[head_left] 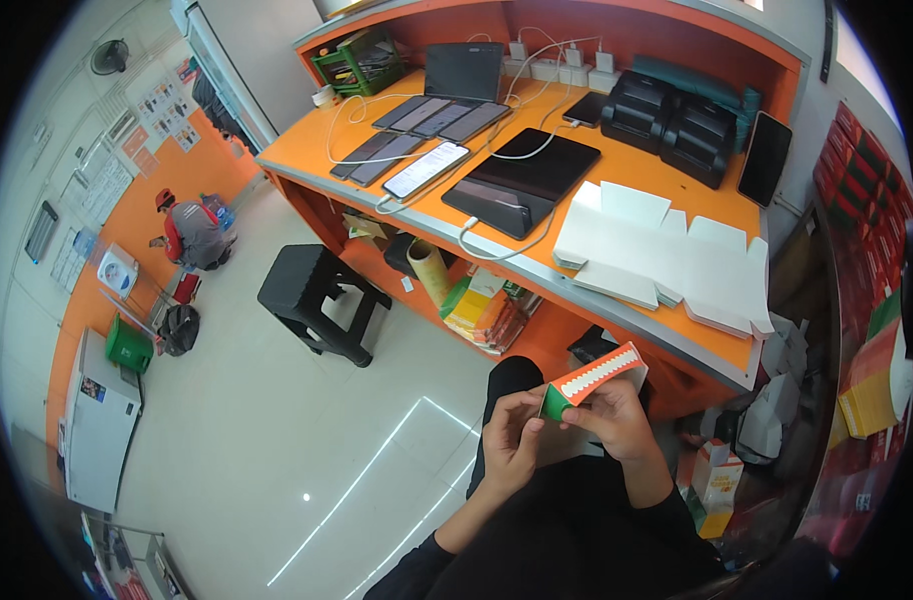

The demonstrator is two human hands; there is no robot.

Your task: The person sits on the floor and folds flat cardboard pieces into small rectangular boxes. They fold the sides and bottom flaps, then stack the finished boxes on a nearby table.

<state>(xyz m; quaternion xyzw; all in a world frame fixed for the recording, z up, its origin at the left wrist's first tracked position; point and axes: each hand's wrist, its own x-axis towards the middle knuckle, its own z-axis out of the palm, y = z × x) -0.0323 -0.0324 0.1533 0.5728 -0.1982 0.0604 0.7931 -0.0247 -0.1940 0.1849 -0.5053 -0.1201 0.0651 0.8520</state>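
A small cardboard box (pixel 602 374), orange with a white printed strip and a green end, is held above my lap. My right hand (pixel 615 418) grips it from below and the right side, with the thumb near the green end. At that green end, the fingers of my left hand (pixel 514 437) are closed on the box's edge. Part of the box is hidden behind my fingers. Close by on the orange desk (pixel 722 205) lies a stack of flat, unfolded white carton blanks (pixel 667 250).
Phones (pixel 427 170), a tablet (pixel 547 160), cables and two black devices (pixel 672 125) occupy the desk. A black stool (pixel 322 290) stands left of it. Finished-looking cartons (pixel 715 478) lie at my right, beside stacked red boxes (pixel 862 190). A person (pixel 199 235) crouches far left.
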